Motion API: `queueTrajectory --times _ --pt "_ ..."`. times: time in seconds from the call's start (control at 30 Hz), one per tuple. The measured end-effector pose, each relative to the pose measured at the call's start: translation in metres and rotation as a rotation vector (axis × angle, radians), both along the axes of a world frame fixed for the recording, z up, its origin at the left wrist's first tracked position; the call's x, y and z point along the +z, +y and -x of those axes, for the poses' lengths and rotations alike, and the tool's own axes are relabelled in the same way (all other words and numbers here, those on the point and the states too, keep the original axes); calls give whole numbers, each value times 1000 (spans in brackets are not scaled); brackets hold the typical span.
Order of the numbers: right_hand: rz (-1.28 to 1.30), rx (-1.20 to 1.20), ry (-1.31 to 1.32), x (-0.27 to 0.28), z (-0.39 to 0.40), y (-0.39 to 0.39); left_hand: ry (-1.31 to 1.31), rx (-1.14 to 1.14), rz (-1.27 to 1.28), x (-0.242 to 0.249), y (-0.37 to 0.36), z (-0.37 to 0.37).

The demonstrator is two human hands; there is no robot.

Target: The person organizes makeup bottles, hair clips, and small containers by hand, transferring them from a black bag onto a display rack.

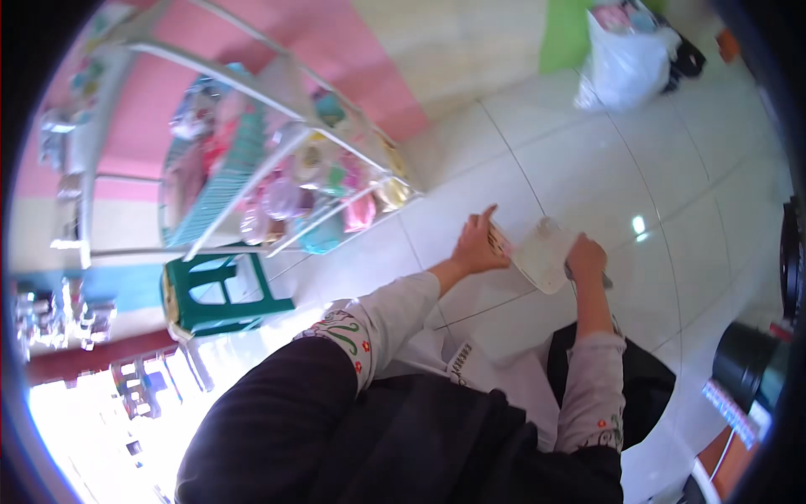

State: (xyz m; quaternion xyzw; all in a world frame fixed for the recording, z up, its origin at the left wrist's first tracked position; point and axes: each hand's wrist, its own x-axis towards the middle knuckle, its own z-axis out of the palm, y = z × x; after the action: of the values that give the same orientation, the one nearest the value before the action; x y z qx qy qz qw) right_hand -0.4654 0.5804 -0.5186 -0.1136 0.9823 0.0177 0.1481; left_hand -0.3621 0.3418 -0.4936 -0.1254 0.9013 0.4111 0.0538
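Observation:
My left hand (482,247) is closed on the left edge of a pale, flat board with rounded corners (539,259), with one finger sticking out. A small patterned patch (499,241) shows beside its fingers. At the board's right side, my right hand (586,259) is curled into a fist. Something dark (607,280) pokes out by that fist; its shape is too blurred to name. The board is held above the tiled floor (588,168), in front of my lap.
On the left stands a white rack (243,80) with a turquoise basket (218,181) and colorful packets. A green plastic stool (222,294) is below it. A white plastic bag (625,67) sits at the far wall. Black containers (743,361) are at the right.

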Motion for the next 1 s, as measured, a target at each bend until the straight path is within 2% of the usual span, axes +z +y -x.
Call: queueTrajectory --times 0.1,0.2,0.23,0.3,0.33,0.43,0.53,0.6,0.7,0.77,0.83,0.87,1.0 --pt "205 -162 -161 92 -6 5 -27 20 -102 85 -4 -26" --pt "295 -159 -184 186 -38 -9 -17 7 -245 179 -7 -53" --pt "329 -171 -213 213 -52 -17 -53 -14 -373 207 -9 -65" --pt "510 -102 -238 273 -79 -32 -114 -64 -624 276 -17 -85" --pt "534 -57 -273 301 -92 -40 -299 -76 -905 320 -23 -96" --pt "534 12 -334 381 -128 -69 -323 -288 -957 385 -42 -131" --pt "569 59 -369 459 -158 -99 -349 -207 -1150 456 -58 -169" --pt "572 95 -426 490 -172 -112 -318 -137 -1117 502 -70 -198" --pt "871 125 -422 511 -190 -139 -265 -45 -1005 552 -98 -240" --pt "1066 -59 -629 531 -195 -169 -195 10 -852 573 -124 -270" --pt "1358 -310 -994 567 -208 -202 -149 141 -791 589 -151 -297" --pt "1395 -352 -1042 571 -212 -220 -75 189 -771 596 -165 -309" --pt "1408 -487 -1154 564 -224 -318 64 348 -384 593 -229 -346"
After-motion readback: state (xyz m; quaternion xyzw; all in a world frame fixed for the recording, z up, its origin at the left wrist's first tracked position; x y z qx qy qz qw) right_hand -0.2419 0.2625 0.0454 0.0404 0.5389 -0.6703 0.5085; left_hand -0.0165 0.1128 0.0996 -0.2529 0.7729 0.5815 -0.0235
